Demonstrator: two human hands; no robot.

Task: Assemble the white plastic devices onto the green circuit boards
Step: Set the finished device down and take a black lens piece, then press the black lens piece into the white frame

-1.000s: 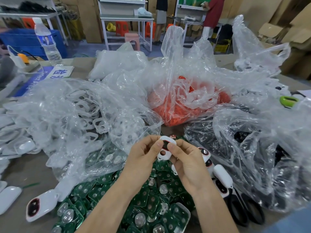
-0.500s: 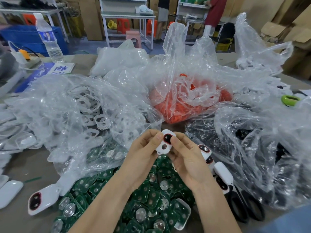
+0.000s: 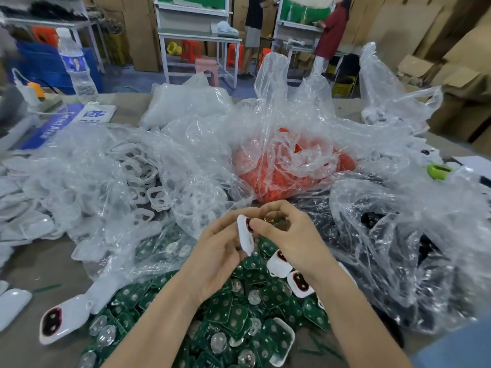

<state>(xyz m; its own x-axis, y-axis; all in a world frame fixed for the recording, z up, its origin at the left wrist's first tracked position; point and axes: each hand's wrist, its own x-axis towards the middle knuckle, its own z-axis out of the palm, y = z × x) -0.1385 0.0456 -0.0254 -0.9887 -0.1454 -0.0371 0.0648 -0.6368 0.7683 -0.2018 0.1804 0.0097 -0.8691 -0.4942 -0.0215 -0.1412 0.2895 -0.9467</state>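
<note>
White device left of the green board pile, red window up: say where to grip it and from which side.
Pinch the white device across its long edges, behind the red window, from above on the table side. It lies flat, face up; its far end abuts the plastic bag and green boards, so that end looks crowded.

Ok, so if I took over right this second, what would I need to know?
Left hand grips a white device on edge.
Right hand seems to pinch a green board against it, thumb on its dark window.
Spare boards are piled below the hands; other white devices lie beside the right wrist.
Done: parts picked.
Left: seat the board, then work through the pile.
</note>
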